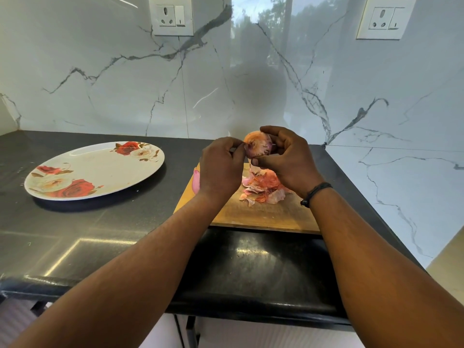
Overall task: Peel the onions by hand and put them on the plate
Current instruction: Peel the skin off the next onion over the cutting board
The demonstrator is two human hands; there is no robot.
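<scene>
A partly peeled reddish onion (258, 145) is held up above the wooden cutting board (253, 217). My right hand (286, 159) grips it from the right, fingers curled over its top and thumb beneath. My left hand (221, 164) pinches a flap of skin at the onion's left side. A heap of loose onion skins (263, 188) lies on the board under the hands. Part of another pink onion (196, 183) shows behind my left hand. The white plate with red roses (95, 169) sits on the counter to the left, with nothing on it.
The black stone counter (113, 234) ends at a marble wall behind and a marble side wall on the right. Two wall sockets (171, 16) (385, 18) sit high on the wall. The counter's front edge runs just below the board.
</scene>
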